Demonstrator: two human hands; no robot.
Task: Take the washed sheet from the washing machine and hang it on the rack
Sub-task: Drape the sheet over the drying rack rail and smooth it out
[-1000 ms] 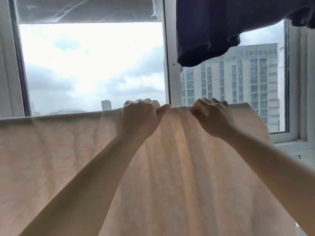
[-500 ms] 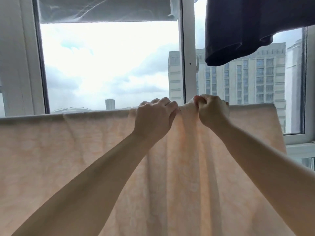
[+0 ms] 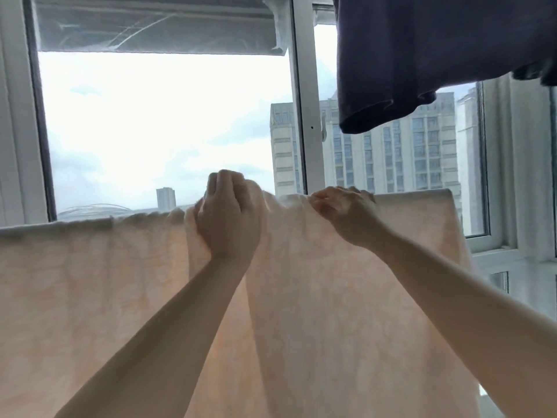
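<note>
since half a second ago the two hands have drawn apart along the top edge of the sheet [image 3: 90,297]; before they sat almost knuckle to knuckle, and the left hand [image 3: 227,218] has lifted a fold of cloth above the line of the edge, while the view has swung a little to the left so that more of the tall building [image 3: 391,152] shows beyond the glass.

left hand: fingers [image 3: 226,179] curled over, gripping a bunched ridge of the pale peach sheet and holding it higher than the rest of the top edge. right hand [image 3: 346,212]: fingers [image 3: 322,203] bent down over the top edge, pinching the cloth where it folds over; its grip is firm enough to pucker the fabric between the two hands. both forearms reach up from the bottom of the view.

the sheet hangs spread across the whole width in front of the window [image 3: 165,131], its top edge running level from the far left, rising at the left hand, then level again to its right corner. what carries it is hidden under the folded edge, so the rack itself cannot be made out.

above right, a dark navy garment [image 3: 422,55] hangs down, apart from the sheet. behind are the white window frame [image 3: 301,116], cloudy sky and a distant tower [image 3: 165,197].
</note>
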